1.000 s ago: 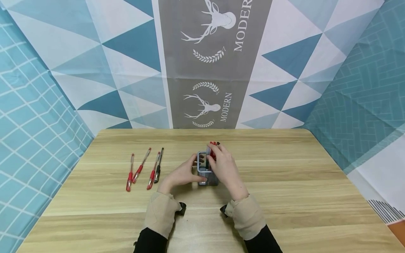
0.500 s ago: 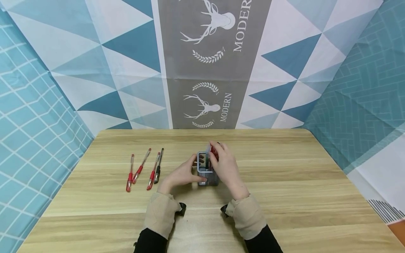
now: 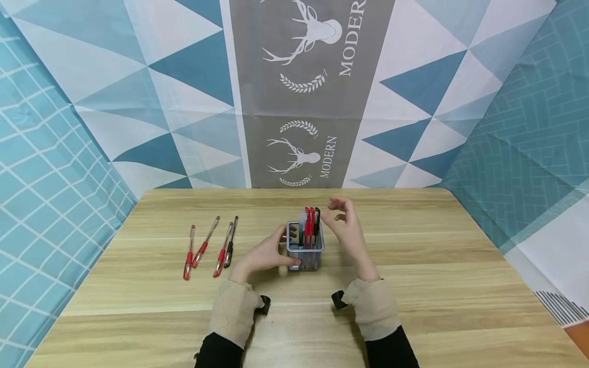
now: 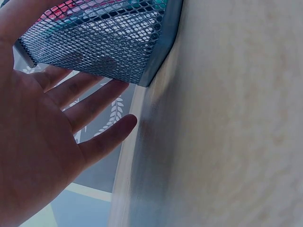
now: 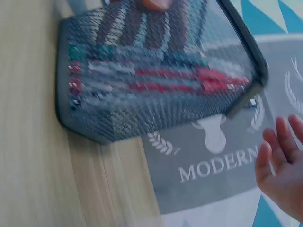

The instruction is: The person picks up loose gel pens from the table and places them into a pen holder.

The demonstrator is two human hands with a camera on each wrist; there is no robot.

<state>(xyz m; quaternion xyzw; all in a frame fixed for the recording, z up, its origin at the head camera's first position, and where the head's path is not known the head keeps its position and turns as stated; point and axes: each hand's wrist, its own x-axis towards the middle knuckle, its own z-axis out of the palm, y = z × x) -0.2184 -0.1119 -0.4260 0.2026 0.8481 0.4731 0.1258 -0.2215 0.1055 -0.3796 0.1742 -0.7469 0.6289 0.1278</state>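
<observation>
A dark metal mesh pen holder stands upright on the table. My left hand grips it from the left, thumb on the near wall and fingers behind; the left wrist view has these fingers spread by the mesh. Inside stand two red pens, a black pen and a pale clear pen. Just right of the holder, my right hand is raised, fingers loosely bent and holding nothing. In the right wrist view that hand is apart from the holder's rim.
To the left lie three red gel pens, the leftmost red pen, a middle red pen and another red pen, beside a black pen. A patterned cloth hangs behind the wooden table.
My right hand has let go of the pens in the holder and moved right, leaving them standing inside. My left hand stays on the holder.
</observation>
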